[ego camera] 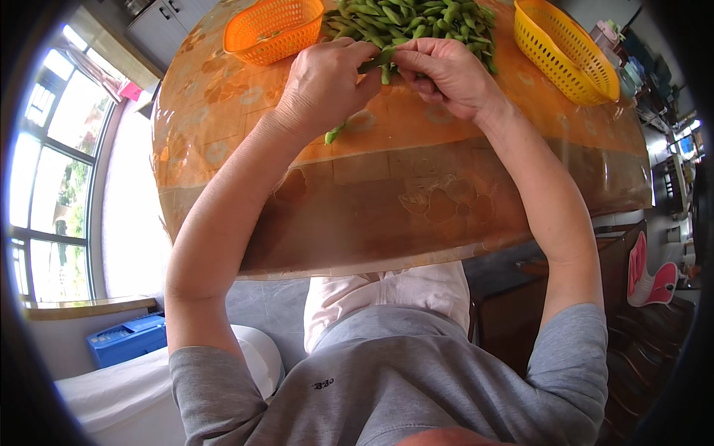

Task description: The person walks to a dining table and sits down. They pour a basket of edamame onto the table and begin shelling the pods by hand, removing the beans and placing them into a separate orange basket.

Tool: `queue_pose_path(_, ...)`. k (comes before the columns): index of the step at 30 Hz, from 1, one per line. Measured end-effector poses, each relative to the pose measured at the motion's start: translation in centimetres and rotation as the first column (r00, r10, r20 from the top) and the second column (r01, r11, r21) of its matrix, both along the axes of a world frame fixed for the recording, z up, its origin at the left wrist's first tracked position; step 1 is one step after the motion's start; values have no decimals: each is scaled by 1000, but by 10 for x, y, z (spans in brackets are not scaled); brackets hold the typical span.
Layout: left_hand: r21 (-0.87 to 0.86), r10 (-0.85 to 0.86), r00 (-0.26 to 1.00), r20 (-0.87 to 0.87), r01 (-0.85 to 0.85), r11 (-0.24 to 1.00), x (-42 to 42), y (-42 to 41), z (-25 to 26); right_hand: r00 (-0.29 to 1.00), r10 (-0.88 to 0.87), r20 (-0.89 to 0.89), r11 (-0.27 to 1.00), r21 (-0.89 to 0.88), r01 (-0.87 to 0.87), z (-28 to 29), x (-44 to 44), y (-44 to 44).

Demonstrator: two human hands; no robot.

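Note:
A green soybean pod (379, 60) spans the gap between my two hands, in front of a heap of pods (413, 19). My left hand (332, 75) grips the pod's left end between thumb and fingers. At its right end, the thumb and forefinger of my right hand (446, 72) pinch the tip; the other fingers are curled. Another pod (385, 74) shows just below the held one, and whether it is touched I cannot tell. Below my left wrist, a loose pod (334, 132) lies on the table, partly hidden by the wrist.
An orange plastic basket (301, 28) with a few small pieces inside stands left of the heap. To the right is a yellow plastic basket (569, 53). A clear sheet with a floral pattern covers the table (357, 212). A dark wooden chair (510, 318) stands at lower right.

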State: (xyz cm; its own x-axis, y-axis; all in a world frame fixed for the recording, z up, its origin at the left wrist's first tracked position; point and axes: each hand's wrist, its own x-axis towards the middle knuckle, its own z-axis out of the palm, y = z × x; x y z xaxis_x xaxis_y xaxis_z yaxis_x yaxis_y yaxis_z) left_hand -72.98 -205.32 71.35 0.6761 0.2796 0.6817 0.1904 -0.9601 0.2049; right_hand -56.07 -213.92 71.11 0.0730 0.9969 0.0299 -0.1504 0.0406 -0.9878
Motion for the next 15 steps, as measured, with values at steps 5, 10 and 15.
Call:
queue_pose_path(5,82,12,1000,-6,-12,997,0,-3,0,1000,16,-10,1000,27,-16,3,-3,-2)
queue_pose_path(10,113,31,999,-41,-27,993,0,-7,0,1000,-22,-5,997,67,22,3,-8,-4)
queue_pose_path(15,115,5,1000,19,-7,993,5,-9,0,996,-92,2,989,119,91,-1,-13,-4)
